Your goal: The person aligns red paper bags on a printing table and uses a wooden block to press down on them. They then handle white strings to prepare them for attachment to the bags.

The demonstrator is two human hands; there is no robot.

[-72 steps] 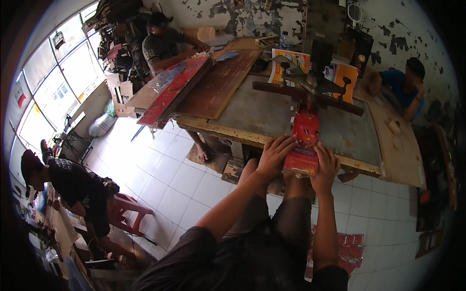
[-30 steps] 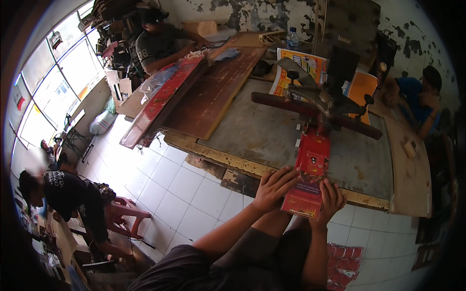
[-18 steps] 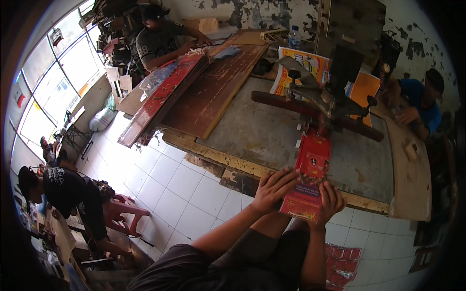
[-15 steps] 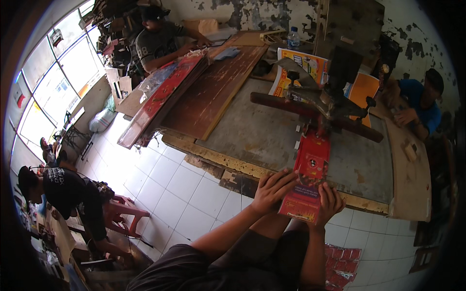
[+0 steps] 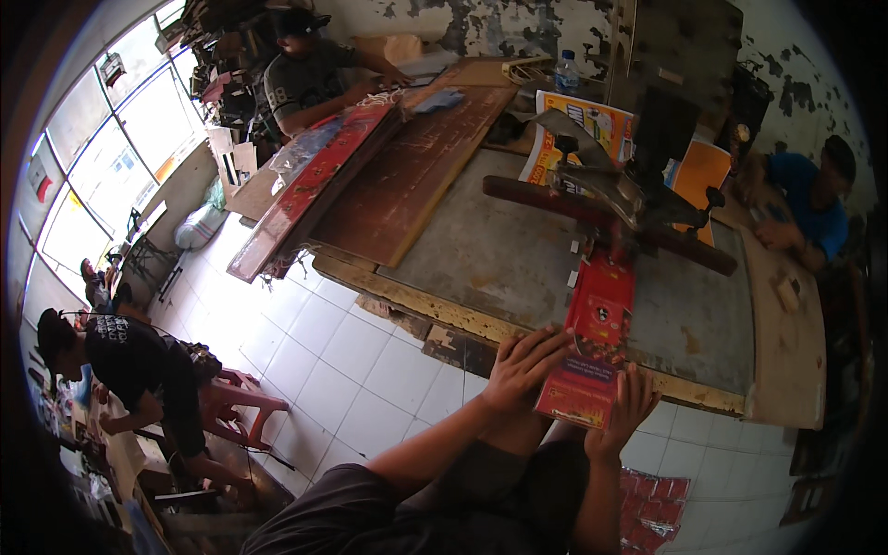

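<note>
- From where I stand, the printed red strip (image 5: 601, 319) lies straight ahead of the person, its upper part flat on the grey-topped table (image 5: 444, 222), its near end out past the front edge
- Its long axis runs away from the person, leaning slightly right, up to the dark red crossbar (image 5: 536, 202), where its far end goes out of my sight
- The left hand (image 5: 527, 370) grasps the strip's left edge, fingers spread over the top; the right hand (image 5: 624, 413) grasps the right edge, fingers pointing up along it
- The left hand sits a little higher on the strip, so it is the nearer to the crossbar; both are close to the table's front edge and well apart from the bar
- Counting: one strip on top, though I can't tell if more lie under it; one crossbar; two small pale blocks (image 5: 573, 278) beside the strip's left edge; one wooden block (image 5: 788, 294) off to the right; one water bottle (image 5: 566, 72); one red stool (image 5: 227, 407)
</note>
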